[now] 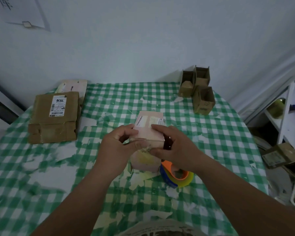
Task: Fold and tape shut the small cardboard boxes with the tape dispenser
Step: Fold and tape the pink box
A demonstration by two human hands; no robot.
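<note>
A small pinkish cardboard box point(147, 133) with printed labels on top is held over the middle of the table. My left hand point(117, 147) grips its left side, fingers curled round the near edge. My right hand point(174, 147) grips its right side, thumb on a patch of frayed tape at the front. The tape dispenser point(176, 175), orange and blue with a yellowish tape roll, lies on the table just under my right wrist, partly hidden. Three open brown boxes point(197, 90) stand at the far right corner.
A worn green-and-white checked cloth point(58, 167) covers the table. Flattened brown cartons point(55, 116) lie at the far left, against the wall. A white shelf unit point(286, 113) and a carton on the floor point(279, 155) are off the right edge.
</note>
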